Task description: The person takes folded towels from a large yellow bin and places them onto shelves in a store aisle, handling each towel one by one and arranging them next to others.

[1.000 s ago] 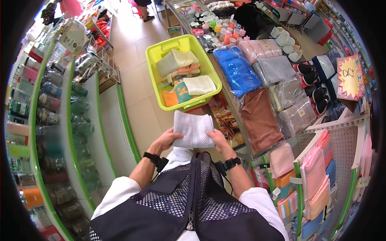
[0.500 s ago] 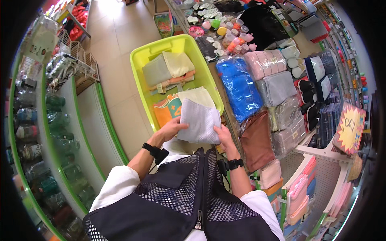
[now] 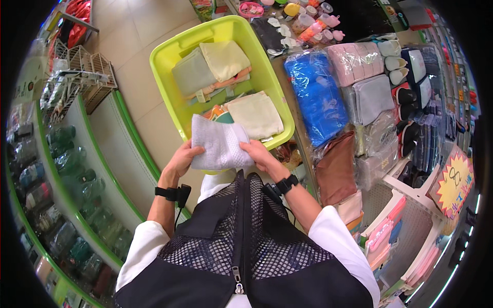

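Between my two hands is a folded pale lavender towel (image 3: 218,143), held over the near end of a yellow-green plastic tub (image 3: 160,84). My left hand (image 3: 184,158) grips its left edge, thumb on top. My right hand (image 3: 261,155) pinches the right edge, where a textured band runs. Inside the tub, a cream towel (image 3: 255,115) lies just beyond the one I hold, next to a partly covered orange and green patterned cloth (image 3: 218,113). Farther back rest a grey towel (image 3: 192,77) and another cream towel (image 3: 224,59), with a peach cloth (image 3: 233,77) showing beneath.
To the right, a display table holds a blue plastic-wrapped bundle (image 3: 316,102), a pink wrapped pack (image 3: 355,62), a brown cloth (image 3: 336,169) and slippers (image 3: 405,97). Green-edged shelves (image 3: 126,149) with bottles stand on the left. A wire basket (image 3: 95,82) sits beyond them.
The lavender towel has moved left and turned in my hands, uncovering more of the cream towel in the tub. My right hand has shifted left with it. The whole view has shifted slightly.
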`<state>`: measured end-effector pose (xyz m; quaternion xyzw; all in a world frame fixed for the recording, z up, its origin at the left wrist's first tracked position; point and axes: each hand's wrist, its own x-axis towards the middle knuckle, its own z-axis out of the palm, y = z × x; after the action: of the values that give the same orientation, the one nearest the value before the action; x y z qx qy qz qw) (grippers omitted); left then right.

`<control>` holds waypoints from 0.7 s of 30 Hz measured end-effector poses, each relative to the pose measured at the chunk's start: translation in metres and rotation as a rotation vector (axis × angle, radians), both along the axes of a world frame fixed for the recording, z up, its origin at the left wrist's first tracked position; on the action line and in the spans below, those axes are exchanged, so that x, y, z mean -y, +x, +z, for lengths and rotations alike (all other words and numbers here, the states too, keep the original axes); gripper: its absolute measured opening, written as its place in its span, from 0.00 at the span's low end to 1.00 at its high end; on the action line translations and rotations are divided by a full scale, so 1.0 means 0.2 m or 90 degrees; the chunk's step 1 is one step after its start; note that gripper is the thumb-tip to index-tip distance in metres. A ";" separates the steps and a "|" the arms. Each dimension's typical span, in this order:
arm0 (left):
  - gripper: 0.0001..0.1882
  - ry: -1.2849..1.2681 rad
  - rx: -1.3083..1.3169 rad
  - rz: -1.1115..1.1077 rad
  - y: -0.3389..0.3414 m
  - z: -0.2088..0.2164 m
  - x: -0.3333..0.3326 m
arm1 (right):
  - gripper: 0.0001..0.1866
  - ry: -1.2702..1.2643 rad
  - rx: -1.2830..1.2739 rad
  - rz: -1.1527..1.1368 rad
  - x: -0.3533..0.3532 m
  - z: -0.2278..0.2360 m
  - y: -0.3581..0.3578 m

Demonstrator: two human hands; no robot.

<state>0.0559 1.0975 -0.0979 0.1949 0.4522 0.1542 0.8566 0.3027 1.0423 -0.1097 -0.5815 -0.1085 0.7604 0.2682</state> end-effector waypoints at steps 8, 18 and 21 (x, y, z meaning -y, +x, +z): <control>0.20 0.058 -0.138 0.159 0.03 0.03 -0.08 | 0.19 0.173 0.109 0.129 -0.30 -0.17 0.00; 0.22 0.223 -0.355 0.247 0.23 -0.24 -0.19 | 0.25 0.310 0.213 0.082 -0.56 -0.24 0.11; 0.24 0.238 -0.489 0.090 0.22 -0.48 0.00 | 0.23 0.312 0.356 0.280 -0.42 -0.46 0.10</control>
<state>0.0996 1.0979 -0.1941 0.3584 0.7149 0.2082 0.5631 0.3223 1.1268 -0.2008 -0.6475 -0.4758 0.5641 0.1899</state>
